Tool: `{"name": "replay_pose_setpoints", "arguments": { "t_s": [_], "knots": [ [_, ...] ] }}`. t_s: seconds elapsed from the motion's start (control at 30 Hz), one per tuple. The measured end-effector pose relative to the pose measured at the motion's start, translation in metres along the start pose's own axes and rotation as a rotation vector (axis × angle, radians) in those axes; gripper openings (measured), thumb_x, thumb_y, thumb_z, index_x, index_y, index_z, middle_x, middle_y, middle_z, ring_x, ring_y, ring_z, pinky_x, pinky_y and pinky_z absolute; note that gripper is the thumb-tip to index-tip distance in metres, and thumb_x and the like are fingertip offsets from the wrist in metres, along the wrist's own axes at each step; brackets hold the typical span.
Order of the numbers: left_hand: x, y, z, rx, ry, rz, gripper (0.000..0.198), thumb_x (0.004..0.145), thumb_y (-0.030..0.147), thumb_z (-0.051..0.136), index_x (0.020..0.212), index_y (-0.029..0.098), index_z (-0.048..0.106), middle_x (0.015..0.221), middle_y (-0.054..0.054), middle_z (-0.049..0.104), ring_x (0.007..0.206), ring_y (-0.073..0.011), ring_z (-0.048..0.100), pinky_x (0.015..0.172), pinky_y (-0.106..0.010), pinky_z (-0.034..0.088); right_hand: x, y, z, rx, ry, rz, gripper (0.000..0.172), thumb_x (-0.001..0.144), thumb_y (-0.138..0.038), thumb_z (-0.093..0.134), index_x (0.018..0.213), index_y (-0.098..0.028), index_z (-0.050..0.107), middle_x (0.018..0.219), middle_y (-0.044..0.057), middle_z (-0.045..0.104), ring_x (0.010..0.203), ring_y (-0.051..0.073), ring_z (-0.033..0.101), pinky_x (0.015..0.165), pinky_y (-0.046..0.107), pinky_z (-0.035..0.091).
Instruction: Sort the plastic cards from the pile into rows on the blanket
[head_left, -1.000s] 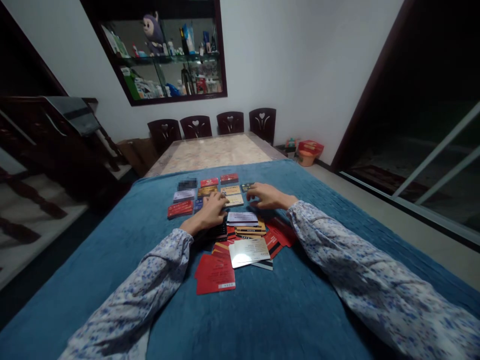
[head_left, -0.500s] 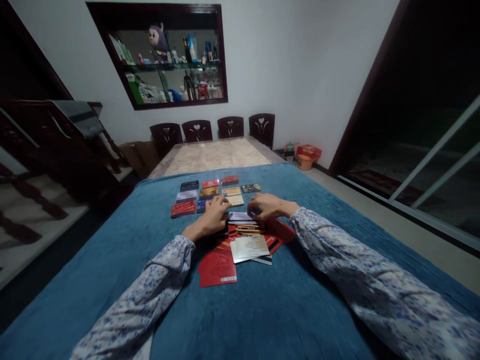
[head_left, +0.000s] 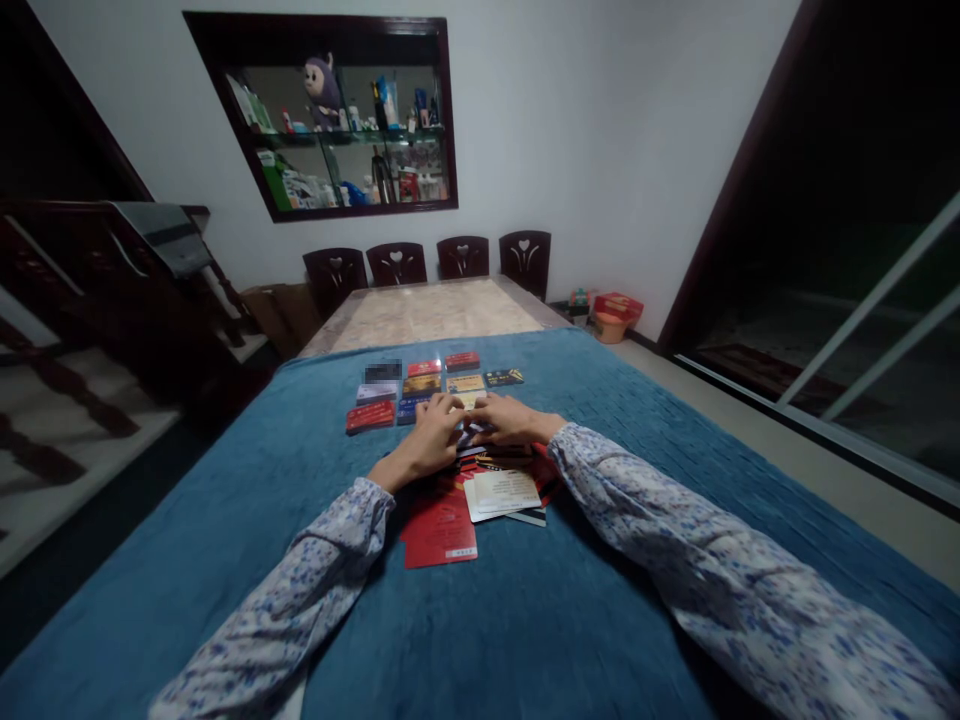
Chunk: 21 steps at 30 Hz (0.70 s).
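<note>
Our L hand [head_left: 433, 436] & R hand [head_left: 510, 420] are almost tip to tip, palms down, fingers bent over a lavender card [head_left: 473, 438] that shows btwn & just under them. Fingers hide most of it, so we can't tell if either hand grips it or only rests there.

On our side of the hands we have a loose, overlapping pile: yellow-and-black card [head_left: 504, 461] just below R hand; cream card [head_left: 508, 489] w/ small print, nearer us, partly over a striped card [head_left: 534, 518]; red card [head_left: 442, 532] below L hand, white strip at its near R corner. More red shows by R wrist.

Beyond the hands we see small stacks in rough rows. L of L hand: red stack [head_left: 370, 416], then farther off a lavender stack [head_left: 376, 392] & a dark stack [head_left: 383, 371], pixelated. Just past L fingers: blue stack [head_left: 409, 409], partly hidden, w/ gold stack [head_left: 421, 384] behind. Past R hand: black-and-yellow card [head_left: 504, 377], tan card [head_left: 465, 383] to its L.

Cards lie on a blue cloth [head_left: 562, 640]; well past our hands, bare tabletop [head_left: 427, 310] & 4 chairs [head_left: 447, 260].
</note>
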<state>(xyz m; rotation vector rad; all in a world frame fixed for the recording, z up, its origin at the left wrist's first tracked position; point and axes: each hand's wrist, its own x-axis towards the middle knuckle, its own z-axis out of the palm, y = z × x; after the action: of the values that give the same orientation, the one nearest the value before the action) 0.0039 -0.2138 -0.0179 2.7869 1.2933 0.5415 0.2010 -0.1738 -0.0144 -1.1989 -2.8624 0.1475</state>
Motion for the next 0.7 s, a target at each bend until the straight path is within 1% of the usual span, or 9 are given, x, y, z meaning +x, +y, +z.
{"name": "replay_pose_setpoints", "arguments": {
  "t_s": [0.1, 0.17, 0.23, 0.33, 0.43, 0.5, 0.57, 0.63, 0.7],
  "knots": [
    [0.0, 0.003, -0.001, 0.001, 0.017, -0.015, 0.025, 0.086, 0.008, 0.052, 0.103, 0.018, 0.068, 0.121, -0.012, 0.061, 0.118, -0.0302, 0.049, 0.095, -0.05, 0.042, 0.004, -0.006, 0.003, -0.009, -0.001, 0.005, 0.035, 0.094, -0.041, 0.066, 0.126, -0.026, 0.069, 0.127, 0.013, 0.064, 0.12, 0.032, 0.052, 0.083, 0.034, 0.043],
    [0.0, 0.005, -0.001, 0.008, 0.032, -0.023, 0.023, 0.085, 0.007, 0.051, 0.098, 0.017, 0.068, 0.117, -0.012, 0.061, 0.116, -0.0295, 0.05, 0.094, -0.05, 0.041, 0.006, -0.008, 0.005, -0.01, 0.008, 0.0, 0.029, 0.099, -0.038, 0.059, 0.121, -0.024, 0.071, 0.127, 0.012, 0.065, 0.119, 0.031, 0.052, 0.083, 0.034, 0.042],
    [0.0, 0.005, 0.0, 0.012, 0.045, -0.023, 0.023, 0.085, 0.006, 0.05, 0.095, 0.017, 0.068, 0.113, -0.012, 0.062, 0.113, -0.0285, 0.051, 0.094, -0.049, 0.04, 0.006, -0.008, 0.006, -0.005, 0.025, 0.001, 0.025, 0.101, -0.029, 0.053, 0.117, -0.023, 0.071, 0.123, 0.012, 0.066, 0.116, 0.029, 0.052, 0.081, 0.033, 0.04],
    [0.0, 0.006, 0.005, 0.005, 0.045, -0.002, 0.024, 0.086, 0.006, 0.051, 0.094, 0.017, 0.07, 0.109, -0.011, 0.063, 0.111, -0.0275, 0.051, 0.094, -0.049, 0.04, 0.002, -0.002, 0.005, 0.0, 0.054, 0.018, 0.029, 0.096, -0.015, 0.052, 0.118, -0.021, 0.07, 0.12, 0.01, 0.068, 0.113, 0.027, 0.052, 0.079, 0.031, 0.038],
    [0.001, 0.008, 0.011, -0.001, -0.007, 0.072, 0.025, 0.09, 0.01, 0.052, 0.104, 0.02, 0.071, 0.116, -0.01, 0.065, 0.117, -0.0288, 0.048, 0.096, -0.049, 0.039, -0.005, 0.006, 0.003, -0.011, 0.067, 0.039, 0.029, 0.095, -0.016, 0.054, 0.119, -0.021, 0.07, 0.12, 0.011, 0.068, 0.109, 0.026, 0.053, 0.078, 0.031, 0.037],
    [0.001, 0.011, 0.014, -0.001, -0.06, 0.14, 0.029, 0.096, 0.016, 0.05, 0.117, 0.024, 0.069, 0.126, -0.01, 0.065, 0.126, -0.0301, 0.044, 0.099, -0.051, 0.037, -0.011, 0.012, 0.003, -0.018, 0.072, 0.041, 0.03, 0.095, -0.018, 0.055, 0.121, -0.02, 0.069, 0.12, 0.011, 0.068, 0.107, 0.026, 0.053, 0.078, 0.032, 0.037],
    [0.001, 0.015, 0.016, 0.013, -0.109, 0.186, 0.033, 0.101, 0.023, 0.046, 0.129, 0.027, 0.064, 0.138, -0.009, 0.062, 0.133, -0.0312, 0.04, 0.103, -0.053, 0.035, -0.018, 0.016, 0.004, -0.018, 0.085, 0.054, 0.034, 0.094, -0.018, 0.056, 0.126, -0.02, 0.068, 0.12, 0.011, 0.069, 0.108, 0.027, 0.053, 0.077, 0.033, 0.037],
    [0.0, 0.018, 0.016, 0.046, -0.138, 0.198, 0.035, 0.104, 0.029, 0.043, 0.135, 0.029, 0.06, 0.145, -0.008, 0.058, 0.136, -0.0321, 0.039, 0.105, -0.054, 0.034, -0.026, 0.019, 0.008, -0.018, 0.11, 0.058, 0.038, 0.093, -0.017, 0.057, 0.129, -0.021, 0.066, 0.12, 0.011, 0.069, 0.109, 0.027, 0.053, 0.078, 0.034, 0.038],
    [-0.002, 0.019, 0.016, 0.08, -0.161, 0.195, 0.037, 0.106, 0.034, 0.041, 0.137, 0.03, 0.059, 0.149, -0.007, 0.056, 0.137, -0.0326, 0.039, 0.107, -0.055, 0.032, -0.034, 0.02, 0.013, -0.014, 0.169, 0.056, 0.038, 0.093, -0.018, 0.056, 0.13, -0.021, 0.066, 0.12, 0.012, 0.069, 0.109, 0.027, 0.052, 0.08, 0.035, 0.038]
  ]
}}
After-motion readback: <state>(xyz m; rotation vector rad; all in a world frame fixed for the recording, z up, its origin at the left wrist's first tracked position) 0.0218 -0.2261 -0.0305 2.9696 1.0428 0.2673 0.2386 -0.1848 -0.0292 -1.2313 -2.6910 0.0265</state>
